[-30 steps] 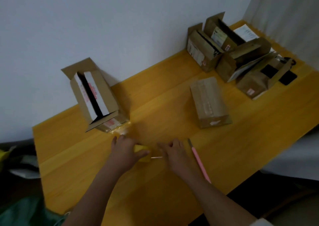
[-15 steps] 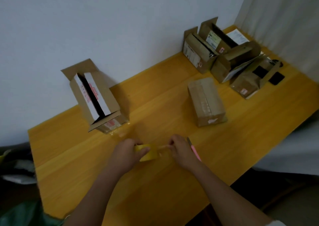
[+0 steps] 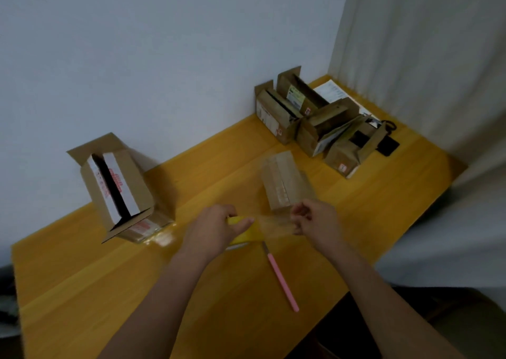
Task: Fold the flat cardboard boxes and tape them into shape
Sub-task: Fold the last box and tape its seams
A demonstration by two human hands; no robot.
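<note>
Hands over table (image 3: 82, 290) centre: left hand (image 3: 212, 232) grips yellow tape roll (image 3: 246, 231), right hand (image 3: 317, 221) pinches pulled strip (image 3: 276, 223). Closed box (image 3: 284, 182) just behind; pink cutter (image 3: 282, 277) below, near front edge. Open box (image 3: 120, 191) left.

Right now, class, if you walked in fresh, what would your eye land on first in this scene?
Centre stage, the left hand grips a yellow tape roll while the right hand pinches a clear tape strip stretched between them above the orange table. An open-topped box stands left by the wall; a pink-handled cutter lies near the front edge.
</note>
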